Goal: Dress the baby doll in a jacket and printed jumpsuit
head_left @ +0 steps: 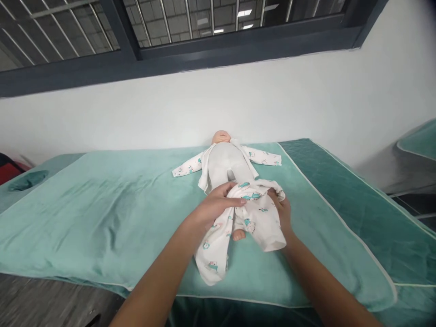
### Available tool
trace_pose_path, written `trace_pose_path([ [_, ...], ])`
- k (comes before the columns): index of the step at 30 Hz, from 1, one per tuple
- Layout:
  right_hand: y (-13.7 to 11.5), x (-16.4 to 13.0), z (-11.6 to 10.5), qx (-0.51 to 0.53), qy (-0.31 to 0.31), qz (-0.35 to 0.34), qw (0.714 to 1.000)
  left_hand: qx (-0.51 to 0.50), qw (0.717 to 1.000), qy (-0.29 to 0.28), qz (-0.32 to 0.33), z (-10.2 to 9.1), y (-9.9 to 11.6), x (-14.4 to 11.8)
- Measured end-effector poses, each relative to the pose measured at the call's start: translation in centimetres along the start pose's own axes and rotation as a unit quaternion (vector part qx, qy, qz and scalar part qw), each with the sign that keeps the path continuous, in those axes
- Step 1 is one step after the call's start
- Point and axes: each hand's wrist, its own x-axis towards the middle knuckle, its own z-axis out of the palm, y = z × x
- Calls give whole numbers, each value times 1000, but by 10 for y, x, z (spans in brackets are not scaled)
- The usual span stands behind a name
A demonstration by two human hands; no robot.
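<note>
A baby doll (223,159) lies on its back, head toward the wall, its grey-white body bare at the front. Its arms are in the sleeves of a white printed jacket (264,157) that hangs open at both sides. Over the doll's legs I hold a pair of white baby pants (254,213) with teal prints, the legs hanging toward me. My left hand (223,200) pinches the waistband's left side, thumb on top. My right hand (281,206) grips the right side of the waistband, its fingers partly hidden by the cloth. One doll foot (239,234) shows between the pant legs.
A teal blanket (136,204) covers the bed, with a darker teal quilted cover (374,227) at the right. Behind stands a white wall (153,113) below a barred window (204,22). A red and black item (10,170) is at the far left.
</note>
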Motion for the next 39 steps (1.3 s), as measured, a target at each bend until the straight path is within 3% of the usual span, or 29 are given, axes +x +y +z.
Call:
trace_pose_path([
  [3,-13,10,7,-34,30,-17,999,64,997,37,34,-5,7,13],
  [16,-9,46,17,-68,-28,-49,996,193,957,132,169,-9,1,51],
  [20,-8,58,21,-95,-45,-72,992,190,952,159,182,-12,2,56],
  [25,-2,66,18,-167,-70,-68,981,110,974,136,145,-27,4,59],
  [29,-11,63,12,-212,-131,-129,960,-9,993,68,99,-45,-1,57],
  [31,-25,63,13,-215,-169,-185,944,-52,994,36,92,-53,-7,57],
  [33,-46,65,18,-210,-227,-198,930,-83,992,25,96,-58,-12,58],
  [36,-76,77,38,-214,-348,-110,906,-115,988,27,95,-60,-18,59],
  [39,-91,92,64,-227,-465,-9,856,-130,987,53,84,-59,-19,59],
])
